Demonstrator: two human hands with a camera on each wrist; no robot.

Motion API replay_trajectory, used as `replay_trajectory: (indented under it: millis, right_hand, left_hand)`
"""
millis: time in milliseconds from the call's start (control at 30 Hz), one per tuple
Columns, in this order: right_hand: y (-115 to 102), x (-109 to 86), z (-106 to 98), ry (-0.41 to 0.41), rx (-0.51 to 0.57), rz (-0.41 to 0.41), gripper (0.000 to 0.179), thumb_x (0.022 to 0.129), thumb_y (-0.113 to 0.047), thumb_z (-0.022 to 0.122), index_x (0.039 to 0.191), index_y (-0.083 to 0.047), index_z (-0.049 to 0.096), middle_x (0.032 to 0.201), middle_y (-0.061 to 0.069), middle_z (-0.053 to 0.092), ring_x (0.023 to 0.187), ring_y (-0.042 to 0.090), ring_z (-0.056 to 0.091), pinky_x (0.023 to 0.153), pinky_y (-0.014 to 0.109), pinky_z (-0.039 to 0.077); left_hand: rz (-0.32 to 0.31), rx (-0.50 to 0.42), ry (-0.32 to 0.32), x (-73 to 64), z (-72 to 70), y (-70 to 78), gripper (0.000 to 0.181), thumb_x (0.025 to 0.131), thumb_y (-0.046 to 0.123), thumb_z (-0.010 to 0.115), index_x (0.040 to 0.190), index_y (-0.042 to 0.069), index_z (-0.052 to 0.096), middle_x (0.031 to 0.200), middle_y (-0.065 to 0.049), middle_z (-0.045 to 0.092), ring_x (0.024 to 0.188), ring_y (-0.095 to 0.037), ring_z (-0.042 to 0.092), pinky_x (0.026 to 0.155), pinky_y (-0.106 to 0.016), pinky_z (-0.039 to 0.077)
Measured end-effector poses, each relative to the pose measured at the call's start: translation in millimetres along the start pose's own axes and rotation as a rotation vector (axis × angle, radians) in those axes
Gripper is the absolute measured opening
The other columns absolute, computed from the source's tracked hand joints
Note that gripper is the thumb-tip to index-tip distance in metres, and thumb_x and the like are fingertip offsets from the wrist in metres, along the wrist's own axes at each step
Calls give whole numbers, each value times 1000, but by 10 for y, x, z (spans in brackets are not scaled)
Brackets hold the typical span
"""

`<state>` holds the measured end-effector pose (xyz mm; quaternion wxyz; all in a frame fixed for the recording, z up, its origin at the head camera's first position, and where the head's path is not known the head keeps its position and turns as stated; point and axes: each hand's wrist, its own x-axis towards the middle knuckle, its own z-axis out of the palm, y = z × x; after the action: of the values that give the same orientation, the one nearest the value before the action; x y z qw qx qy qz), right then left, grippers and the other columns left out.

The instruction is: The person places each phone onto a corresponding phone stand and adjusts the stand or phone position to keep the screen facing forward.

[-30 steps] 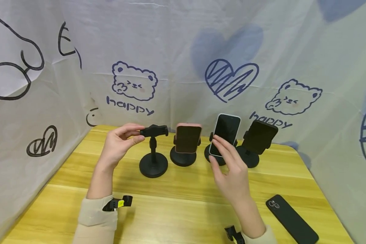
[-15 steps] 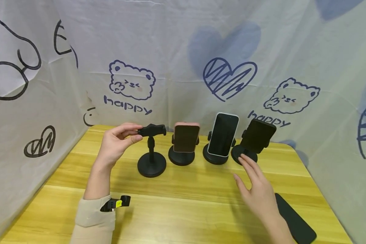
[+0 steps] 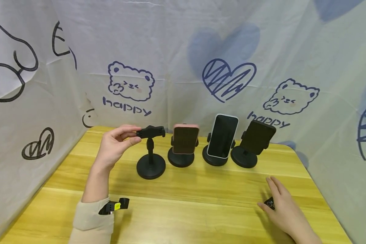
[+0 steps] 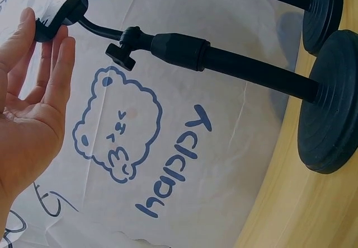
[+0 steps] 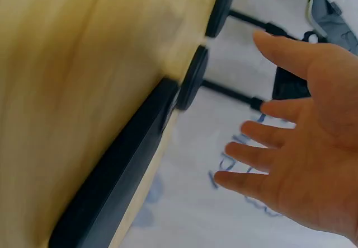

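My left hand [image 3: 116,144] pinches one end of the black clamp [image 3: 150,132] on top of the leftmost phone stand [image 3: 150,166]. In the left wrist view, thumb and fingers hold the clamp [image 4: 50,29] above the stand's pole, and no phone sits in it. Over the table's right side, my right hand [image 3: 283,206] hovers above a black phone [image 3: 269,202], largely hidden by the hand in the head view. Seen from the right wrist, that phone [image 5: 117,164] lies flat on the wood, apart from the spread, straight fingers [image 5: 251,158].
Along the back stand a pink-edged phone [image 3: 186,139], a white-edged phone [image 3: 223,135] and a black phone [image 3: 258,137], each in its own black stand. Behind them hangs a pale cloth [image 3: 177,51] with drawings. The wooden table [image 3: 177,217] ends at the cloth.
My right hand has moved from the white-edged phone rightward and toward me, over the lying black phone. The left hand keeps its hold on the clamp.
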<state>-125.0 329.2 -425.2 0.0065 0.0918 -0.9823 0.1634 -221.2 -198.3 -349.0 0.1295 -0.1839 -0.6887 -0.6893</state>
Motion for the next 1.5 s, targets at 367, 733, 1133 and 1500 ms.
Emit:
replay_trajectory:
  millis: [367,733,1133,1500]
  right_hand:
    - [507,-86,19,-335,-86,236,118,83,-70,75,152,15,30,142,48,37,125,63,46,95,69,47]
    - [616,-118,47,-428,-88,341,116,80,-72,76,147,15,39,119,38,53,98,43,62,78,57,54]
    - [602,-50,5,-416,-99,340,110,79,-67,81,143,16,49,110,32,58,88,34,61,76,51,54]
    - [509,-59,9,-310,-97,287,106,72,-61,88,140,13,55,109,30,60,85,31,59,74,50,54]
  left_hand:
    - [1,18,-1,-7,7,12,31,89,-7,78,120,-6,73,113,3,71,96,-10,69,86,-22,59]
    - [0,24,3,-8,-11,16,31,89,-7,77,120,-5,73,114,3,71,97,-10,70,86,-22,59]
    - [-1,32,4,-5,-14,16,31,90,-6,77,120,-4,74,115,3,70,98,-10,70,86,-22,59]
    - [-13,37,2,-7,-15,22,31,90,-5,78,121,-2,74,114,3,70,98,-11,70,87,-22,58]
